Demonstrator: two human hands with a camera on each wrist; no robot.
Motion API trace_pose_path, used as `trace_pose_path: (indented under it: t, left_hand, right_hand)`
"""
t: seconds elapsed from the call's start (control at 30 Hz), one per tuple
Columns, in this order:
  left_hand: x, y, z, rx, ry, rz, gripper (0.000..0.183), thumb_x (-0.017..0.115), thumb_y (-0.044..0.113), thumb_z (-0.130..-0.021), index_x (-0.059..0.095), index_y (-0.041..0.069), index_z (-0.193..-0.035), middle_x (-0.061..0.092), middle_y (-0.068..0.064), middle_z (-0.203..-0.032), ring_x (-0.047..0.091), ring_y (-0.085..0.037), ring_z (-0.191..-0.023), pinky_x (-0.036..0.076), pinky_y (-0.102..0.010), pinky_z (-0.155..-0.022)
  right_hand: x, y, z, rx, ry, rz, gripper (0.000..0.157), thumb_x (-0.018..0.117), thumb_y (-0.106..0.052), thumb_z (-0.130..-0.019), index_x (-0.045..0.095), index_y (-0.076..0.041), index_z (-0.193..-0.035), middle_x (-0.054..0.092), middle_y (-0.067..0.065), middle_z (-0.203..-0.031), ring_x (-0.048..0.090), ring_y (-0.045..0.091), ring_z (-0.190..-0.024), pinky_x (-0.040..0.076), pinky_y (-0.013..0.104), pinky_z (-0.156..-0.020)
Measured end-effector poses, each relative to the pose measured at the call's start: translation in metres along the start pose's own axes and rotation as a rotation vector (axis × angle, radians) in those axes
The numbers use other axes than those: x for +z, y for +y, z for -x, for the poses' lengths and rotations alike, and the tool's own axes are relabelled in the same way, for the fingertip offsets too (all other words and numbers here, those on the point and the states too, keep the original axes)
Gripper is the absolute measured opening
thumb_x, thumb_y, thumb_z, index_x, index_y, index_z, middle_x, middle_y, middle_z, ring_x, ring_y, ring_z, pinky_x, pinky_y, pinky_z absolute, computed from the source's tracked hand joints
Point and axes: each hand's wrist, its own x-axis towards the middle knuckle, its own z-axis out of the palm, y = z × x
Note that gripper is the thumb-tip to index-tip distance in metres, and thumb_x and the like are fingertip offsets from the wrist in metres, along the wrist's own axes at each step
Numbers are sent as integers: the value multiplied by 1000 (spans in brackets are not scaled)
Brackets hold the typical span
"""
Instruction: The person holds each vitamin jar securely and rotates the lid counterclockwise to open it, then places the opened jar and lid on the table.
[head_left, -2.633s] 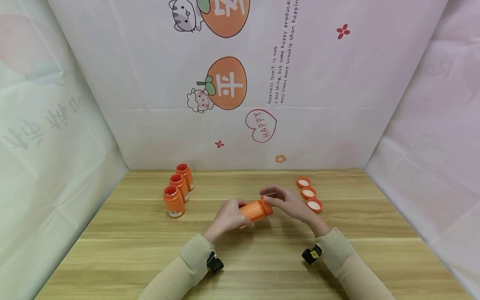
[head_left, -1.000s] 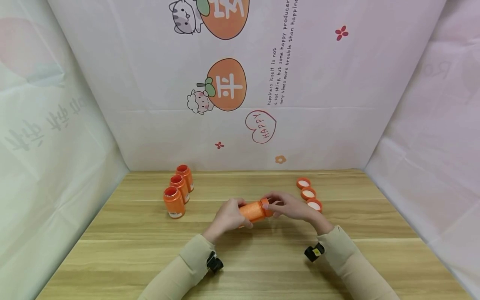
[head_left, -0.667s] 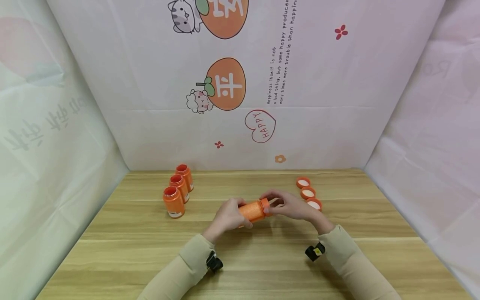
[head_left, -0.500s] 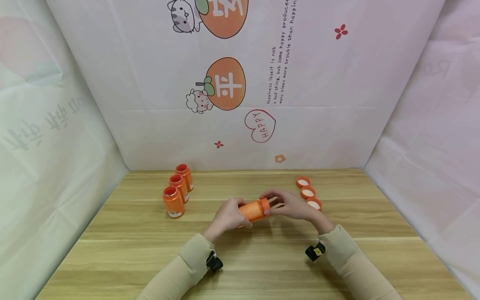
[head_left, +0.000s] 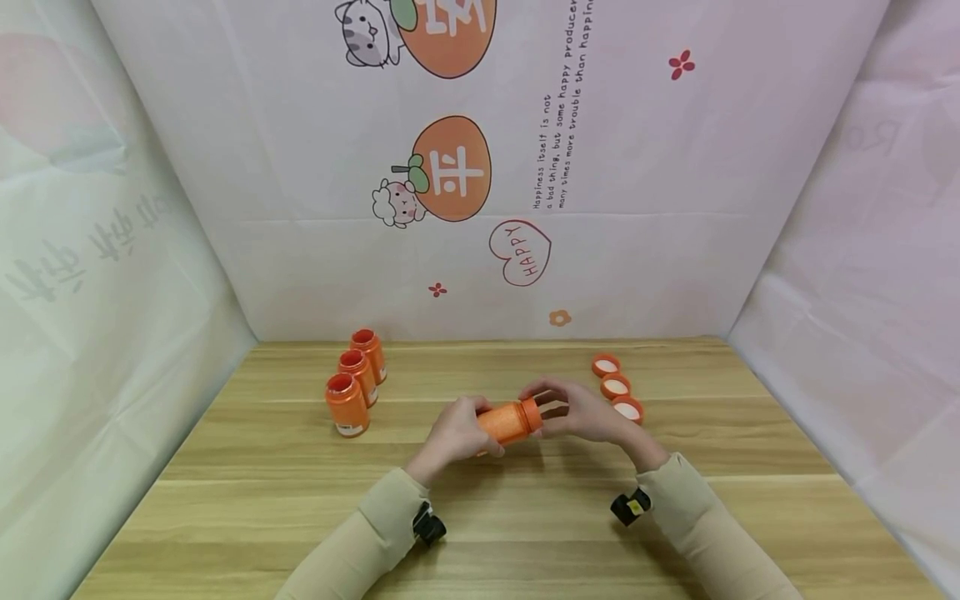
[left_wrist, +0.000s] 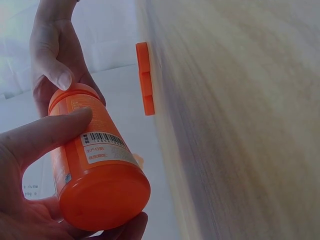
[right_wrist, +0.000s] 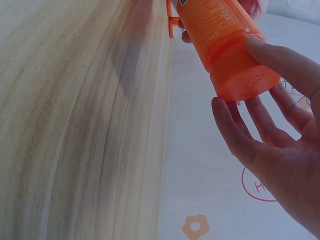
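Note:
My left hand (head_left: 457, 432) grips an orange plastic bottle (head_left: 505, 423), tilted and held above the table with its capped end toward the right. In the left wrist view the thumb lies along the label of the bottle (left_wrist: 102, 125), by a barcode, and the base faces the camera. The fingers of my right hand (head_left: 581, 412) are spread and bent round the orange screw cap (head_left: 531, 414). In the right wrist view the thumb tip presses the side of the cap (right_wrist: 242, 75), while another fingertip meets its opposite edge. The cap sits on the bottle's neck.
Three uncapped orange bottles (head_left: 348, 406) stand in a slanting row at the back left of the wooden table (head_left: 480, 533). Three orange caps (head_left: 617, 386) lie at the back right, white insides up. White printed sheets (head_left: 637, 208) wall the table's back and sides.
My right hand has shifted its fingers from over the cap to around it, with small changes of finger position since. The left hand and the bottle have stayed nearly still.

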Motion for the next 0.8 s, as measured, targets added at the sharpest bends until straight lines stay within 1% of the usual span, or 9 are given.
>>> trace_pose_path:
  t: [0.07,0.23,0.33,0.43,0.63,0.8]
  left_hand:
    - [0,0,0,-1,-2,6,54,87,13,-53,68,9,-103,65,-1,-90,55,-17,-77,46,-33,-69]
    - [0,0,0,-1,-8,20,54,87,13,-53,68,8,-104,65,-2,-91,55,-17,-78,46,-33,-69]
    - [0,0,0,-3,-12,27,55,87,13,-53,68,8,-105,66,-2,-92,55,-18,-79,46,-34,-69]
    - [0,0,0,-6,-13,34,56,87,12,-53,68,8,-105,66,-3,-92,56,-18,-79,46,-34,-70]
    - [0,0,0,-6,-13,39,57,87,12,-54,66,7,-107,66,-4,-95,56,-18,-80,47,-34,-71]
    - [-1,0,1,0,-10,45,58,86,11,-54,65,6,-107,66,-5,-96,57,-18,-81,47,-35,-73]
  right_hand:
    - [0,1,0,-5,5,11,49,76,-4,-77,56,-12,-121,57,9,-126,53,34,-118,45,54,-94]
    - [0,2,2,-16,19,27,49,78,-10,-77,56,-11,-121,57,8,-125,52,35,-118,44,57,-94]
    - [0,3,3,-21,26,31,51,79,-15,-76,55,-9,-122,57,8,-125,52,35,-118,45,55,-94]
    - [0,3,3,-26,33,29,52,79,-15,-77,55,-9,-122,57,8,-125,52,35,-118,47,52,-93]
    - [1,3,4,-24,64,6,52,78,-6,-76,54,-11,-121,58,8,-123,54,34,-117,49,48,-90]
    - [0,2,3,-9,76,-22,53,76,0,-76,52,-9,-122,57,9,-123,53,35,-118,50,46,-90]
